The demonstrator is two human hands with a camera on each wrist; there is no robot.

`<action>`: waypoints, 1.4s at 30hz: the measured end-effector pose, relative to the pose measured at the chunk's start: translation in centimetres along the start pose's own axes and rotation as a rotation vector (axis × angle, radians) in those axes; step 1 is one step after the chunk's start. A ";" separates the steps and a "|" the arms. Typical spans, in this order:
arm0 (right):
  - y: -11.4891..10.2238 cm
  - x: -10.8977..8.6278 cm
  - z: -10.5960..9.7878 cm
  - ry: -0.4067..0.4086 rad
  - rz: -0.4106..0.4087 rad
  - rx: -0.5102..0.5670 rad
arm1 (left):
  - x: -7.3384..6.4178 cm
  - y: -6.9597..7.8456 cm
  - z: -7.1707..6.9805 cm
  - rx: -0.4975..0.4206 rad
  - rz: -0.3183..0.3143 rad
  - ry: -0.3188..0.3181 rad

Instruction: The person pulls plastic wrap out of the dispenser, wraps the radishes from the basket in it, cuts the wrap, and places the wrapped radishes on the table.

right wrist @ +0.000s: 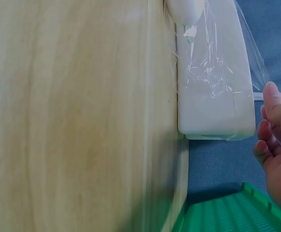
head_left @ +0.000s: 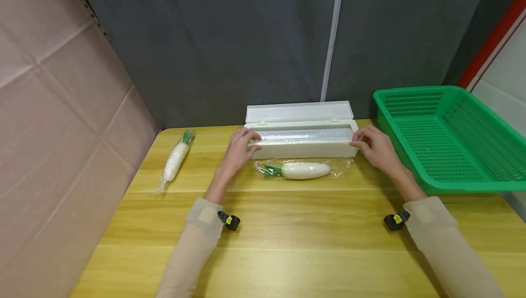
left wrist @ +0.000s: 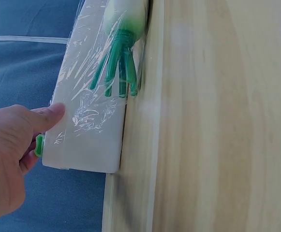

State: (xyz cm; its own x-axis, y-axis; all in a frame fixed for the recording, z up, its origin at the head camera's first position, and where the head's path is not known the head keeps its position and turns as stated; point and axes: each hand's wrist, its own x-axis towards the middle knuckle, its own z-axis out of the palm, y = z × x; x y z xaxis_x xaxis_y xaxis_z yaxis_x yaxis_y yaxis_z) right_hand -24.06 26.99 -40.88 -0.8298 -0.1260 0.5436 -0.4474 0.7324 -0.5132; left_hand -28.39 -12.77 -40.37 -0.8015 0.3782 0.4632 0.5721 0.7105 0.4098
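A white cling film box (head_left: 304, 150) stands at the table's back with its lid (head_left: 299, 112) raised and a roll of clear film (head_left: 306, 134) inside. My left hand (head_left: 240, 147) grips the box's left end, thumb on the front edge; a small green piece (left wrist: 39, 145) shows by those fingers. At the right end my right hand (head_left: 375, 146) pinches the edge of the film, which stretches up to the thumb (right wrist: 272, 92). Before the box lies a white radish (head_left: 306, 170) with green stems, under clear film. Another radish (head_left: 176, 161), wrapped in film, lies at the left.
A green plastic basket (head_left: 452, 186) stands at the right, close to my right forearm. Behind the wooden table (head_left: 304, 243) hangs a dark grey cloth (head_left: 205, 51). A pinkish covered wall (head_left: 61, 120) borders the left side.
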 end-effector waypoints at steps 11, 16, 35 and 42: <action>-0.1 -0.8 -0.5 -0.006 -0.011 0.042 | -0.4 -0.1 0.1 -0.008 0.043 0.051; -0.2 -1.0 -0.5 -0.024 0.001 0.032 | -1.0 -0.2 0.2 -0.039 0.112 0.112; -0.9 -2.7 -1.2 -0.201 0.028 0.068 | -4.2 0.4 -1.0 -0.145 0.178 -0.026; -0.5 -3.1 -1.5 -0.328 -0.030 0.159 | -4.9 0.4 -1.2 -0.143 0.231 -0.062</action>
State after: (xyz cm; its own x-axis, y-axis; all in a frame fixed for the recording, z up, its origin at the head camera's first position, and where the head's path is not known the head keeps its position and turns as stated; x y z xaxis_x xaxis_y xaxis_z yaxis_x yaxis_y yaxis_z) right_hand -20.76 28.00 -41.32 -0.8668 -0.3729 0.3311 -0.4981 0.6151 -0.6112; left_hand -24.00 -15.08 -41.52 -0.6537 0.5590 0.5101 0.7561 0.5120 0.4077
